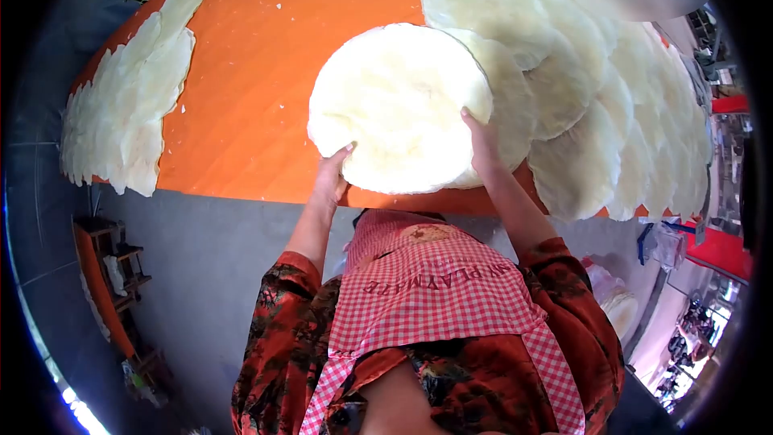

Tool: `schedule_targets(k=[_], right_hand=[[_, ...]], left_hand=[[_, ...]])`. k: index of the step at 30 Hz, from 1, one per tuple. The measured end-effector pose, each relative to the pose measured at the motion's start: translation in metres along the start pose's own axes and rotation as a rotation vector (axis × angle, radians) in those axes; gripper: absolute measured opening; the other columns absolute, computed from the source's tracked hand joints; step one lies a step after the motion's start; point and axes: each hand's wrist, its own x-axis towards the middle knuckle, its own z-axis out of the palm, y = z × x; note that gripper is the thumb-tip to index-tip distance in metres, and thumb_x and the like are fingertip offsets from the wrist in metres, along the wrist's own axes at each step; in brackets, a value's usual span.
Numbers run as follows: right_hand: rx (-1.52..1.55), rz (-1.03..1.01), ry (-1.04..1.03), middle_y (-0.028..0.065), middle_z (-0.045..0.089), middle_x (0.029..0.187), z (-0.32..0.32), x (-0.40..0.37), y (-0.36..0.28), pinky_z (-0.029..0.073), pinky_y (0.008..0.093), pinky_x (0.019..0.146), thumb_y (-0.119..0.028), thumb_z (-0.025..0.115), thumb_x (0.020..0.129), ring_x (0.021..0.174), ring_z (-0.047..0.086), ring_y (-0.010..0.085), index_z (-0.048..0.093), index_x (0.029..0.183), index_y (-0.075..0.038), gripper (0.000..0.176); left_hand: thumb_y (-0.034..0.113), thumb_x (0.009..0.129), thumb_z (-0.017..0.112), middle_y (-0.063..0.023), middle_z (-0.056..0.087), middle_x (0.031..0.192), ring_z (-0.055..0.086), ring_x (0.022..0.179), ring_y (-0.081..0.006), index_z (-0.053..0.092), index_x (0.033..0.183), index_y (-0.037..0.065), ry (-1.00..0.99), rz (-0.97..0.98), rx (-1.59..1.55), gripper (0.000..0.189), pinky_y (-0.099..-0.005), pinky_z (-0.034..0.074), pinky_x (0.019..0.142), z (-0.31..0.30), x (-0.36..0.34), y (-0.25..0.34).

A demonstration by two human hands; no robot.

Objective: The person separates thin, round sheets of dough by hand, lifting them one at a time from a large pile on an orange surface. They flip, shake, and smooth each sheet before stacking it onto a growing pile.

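A large round pale flatbread (398, 105) is held up over the orange tabletop (241, 72), in front of my body. My left hand (333, 173) grips its lower left edge, the thumb on top and the fingers hidden beneath. At its right edge my right hand (481, 141) has hold in the same way, thumb uppermost. Just right of the held piece, overlapping flatbreads (564, 89) cover the table, and the held one partly hides the nearest of them.
More overlapping flatbreads (133, 97) lie at the table's left end. Below on the left is an orange-topped rack or bench (109, 290). A red item (719, 248) and plastic bags (667, 243) are at the right. Small pale crumbs dot the orange surface.
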Motion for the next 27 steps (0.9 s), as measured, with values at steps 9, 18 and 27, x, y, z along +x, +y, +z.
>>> schedule_targets(k=[9,18,27], right_hand=[[-0.196,0.175,-0.089,0.0124,0.060,0.112,-0.002,0.022,0.038,0.048,0.0351,0.088,-0.027,0.056,0.088,0.100,0.060,0.0227,0.049,0.122,0.002,0.046],[0.035,0.294,-0.086,0.0120,0.062,0.109,0.005,0.002,0.008,0.051,0.0353,0.080,-0.028,0.051,0.091,0.089,0.062,0.0232,0.053,0.118,-0.001,0.039],[-1.247,-0.983,0.218,0.0141,0.048,0.129,-0.033,-0.037,0.016,0.035,0.0445,0.098,-0.021,0.071,0.068,0.121,0.044,0.0319,0.043,0.129,-0.010,0.068]], left_hand=[[0.005,0.079,0.060,-0.0177,0.054,0.116,0.054,0.108,-0.0319,0.044,0.120,-0.008,-0.185,-0.116,-0.202,0.046,-0.0448,0.045,0.094,-0.026,0.011,-0.001],[0.001,0.077,0.056,-0.0169,0.057,0.106,0.059,0.097,-0.0287,0.047,0.113,-0.004,-0.214,-0.190,-0.181,0.038,-0.0397,0.054,0.081,-0.041,0.023,0.019],[-0.003,0.080,0.049,-0.0184,0.053,0.113,0.060,0.097,-0.0330,0.043,0.113,-0.004,-0.089,-0.205,-0.052,0.034,-0.0423,0.057,0.080,0.026,-0.003,0.108]])
